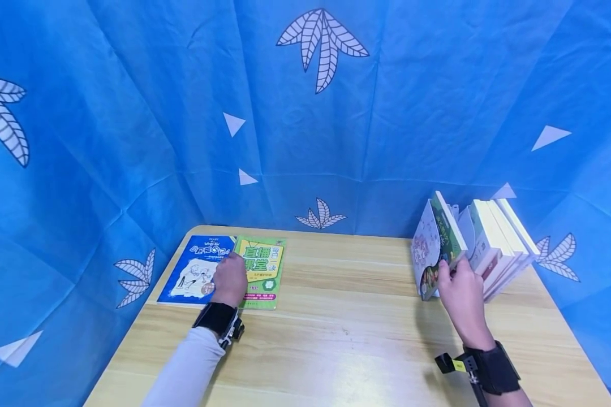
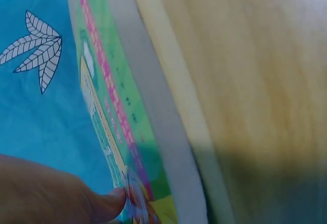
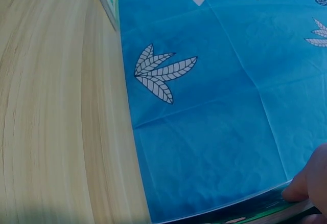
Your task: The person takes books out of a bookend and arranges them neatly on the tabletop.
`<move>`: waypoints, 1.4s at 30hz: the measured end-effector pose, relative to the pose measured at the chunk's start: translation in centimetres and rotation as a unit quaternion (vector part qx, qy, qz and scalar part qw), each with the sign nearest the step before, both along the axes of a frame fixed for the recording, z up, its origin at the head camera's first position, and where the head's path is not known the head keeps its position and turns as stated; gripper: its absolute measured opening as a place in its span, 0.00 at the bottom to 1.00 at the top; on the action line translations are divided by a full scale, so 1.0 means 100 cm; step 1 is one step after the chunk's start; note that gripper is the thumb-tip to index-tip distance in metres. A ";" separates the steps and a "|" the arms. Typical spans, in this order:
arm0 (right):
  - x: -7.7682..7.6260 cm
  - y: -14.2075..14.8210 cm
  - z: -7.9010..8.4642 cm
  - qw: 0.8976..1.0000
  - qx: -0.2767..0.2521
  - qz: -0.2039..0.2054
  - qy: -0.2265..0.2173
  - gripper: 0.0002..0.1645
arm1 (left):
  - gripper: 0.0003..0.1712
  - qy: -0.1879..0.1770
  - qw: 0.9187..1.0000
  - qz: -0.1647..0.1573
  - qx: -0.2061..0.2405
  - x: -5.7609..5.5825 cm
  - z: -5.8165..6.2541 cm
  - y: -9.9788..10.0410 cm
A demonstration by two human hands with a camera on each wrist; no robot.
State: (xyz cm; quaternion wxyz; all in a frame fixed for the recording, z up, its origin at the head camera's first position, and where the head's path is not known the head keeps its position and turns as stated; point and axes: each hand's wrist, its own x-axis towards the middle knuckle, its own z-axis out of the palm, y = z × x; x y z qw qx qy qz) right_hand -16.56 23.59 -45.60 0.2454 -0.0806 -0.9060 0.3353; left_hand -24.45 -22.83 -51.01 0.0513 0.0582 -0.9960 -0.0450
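Observation:
A blue comic-style book (image 1: 192, 282) and a green book with yellow lettering (image 1: 265, 282) lie side by side at the table's left. Over their meeting edges my left hand (image 1: 230, 278) has curled fingers. The left wrist view shows its thumb (image 2: 104, 203) on the green book's cover (image 2: 135, 132); the other fingers are hidden. At the right, my right hand (image 1: 460, 291) pinches the lower end of a dark green book (image 1: 448, 226), which leans beside a pale illustrated book (image 1: 422, 246). In the right wrist view, fingers (image 3: 306, 185) touch that dark green book (image 3: 255, 215).
To the right of my right hand, several thick books with white pages (image 1: 504, 232) stand upright, slightly tilted. Wood-grain table (image 1: 346, 305) lies between the two groups. A blue curtain with leaf patterns (image 1: 305, 141) hangs behind and at both sides.

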 end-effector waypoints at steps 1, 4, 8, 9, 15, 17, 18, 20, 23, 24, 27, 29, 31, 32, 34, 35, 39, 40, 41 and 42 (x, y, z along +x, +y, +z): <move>0.000 0.000 0.000 1.000 0.001 0.000 0.001 0.14 | 0.13 0.002 1.000 0.000 -0.009 0.000 -0.001 0.002; 0.000 0.000 0.000 1.000 0.002 -0.001 -0.003 0.14 | 0.12 0.017 0.999 -0.008 -0.033 0.002 -0.003 0.005; 0.001 0.001 -0.001 1.000 0.002 -0.004 -0.019 0.15 | 0.10 0.032 0.997 -0.025 -0.072 0.006 -0.007 0.009; 0.001 0.001 -0.001 1.000 0.002 -0.005 -0.021 0.15 | 0.10 0.035 0.996 -0.028 -0.083 0.007 -0.008 0.010; 0.001 0.001 0.000 1.000 0.003 -0.002 -0.016 0.15 | 0.09 0.045 0.984 -0.056 -0.162 0.011 -0.010 0.016; 0.001 0.001 0.001 1.000 0.001 0.000 -0.014 0.15 | 0.08 0.042 0.981 -0.072 -0.174 0.012 -0.010 0.017; 0.001 0.001 0.001 1.000 0.002 -0.001 -0.014 0.15 | 0.07 0.038 0.981 -0.080 -0.175 0.012 -0.010 0.018; 0.001 0.001 0.001 1.000 0.005 -0.003 -0.012 0.15 | 0.06 0.025 0.980 -0.090 -0.174 0.012 -0.010 0.020; 0.001 0.000 0.000 1.000 0.013 -0.007 -0.011 0.15 | 0.06 0.007 0.984 -0.089 -0.157 0.011 -0.011 0.021; 0.001 0.000 0.000 1.000 0.015 -0.007 -0.010 0.16 | 0.06 0.005 0.985 -0.087 -0.151 0.010 -0.011 0.022; -0.001 0.001 -0.001 1.000 0.017 -0.010 -0.001 0.15 | 0.08 0.003 0.986 -0.082 -0.142 0.009 -0.012 0.022; -0.001 0.001 -0.001 1.000 0.018 -0.012 0.006 0.15 | 0.09 0.004 0.987 -0.081 -0.140 0.008 -0.013 0.022; -0.002 0.002 -0.001 1.000 0.021 -0.016 0.010 0.15 | 0.10 0.002 0.987 -0.080 -0.142 0.007 -0.014 0.021; -0.002 0.002 -0.001 1.000 0.022 -0.017 0.012 0.15 | 0.10 0.001 0.987 -0.080 -0.143 0.007 -0.015 0.021; -0.002 0.002 -0.002 0.999 0.025 -0.019 0.013 0.15 | 0.10 0.000 0.986 -0.080 -0.146 0.008 -0.015 0.021; -0.002 0.003 -0.002 0.999 0.027 -0.019 0.014 0.15 | 0.10 0.002 0.985 -0.082 -0.149 0.008 -0.016 0.020; -0.002 0.003 -0.002 0.999 0.031 -0.020 0.015 0.15 | 0.10 0.009 0.983 -0.088 -0.161 0.008 -0.018 0.019; -0.002 0.003 -0.002 0.999 0.031 -0.019 0.014 0.15 | 0.10 0.010 0.982 -0.090 -0.163 0.008 -0.018 0.019; -0.002 0.004 -0.002 0.999 0.031 -0.017 0.015 0.14 | 0.12 0.012 0.983 -0.090 -0.161 0.008 -0.018 0.019; -0.002 0.004 -0.003 0.999 0.030 -0.017 0.015 0.14 | 0.14 0.010 0.984 -0.089 -0.154 0.008 -0.018 0.018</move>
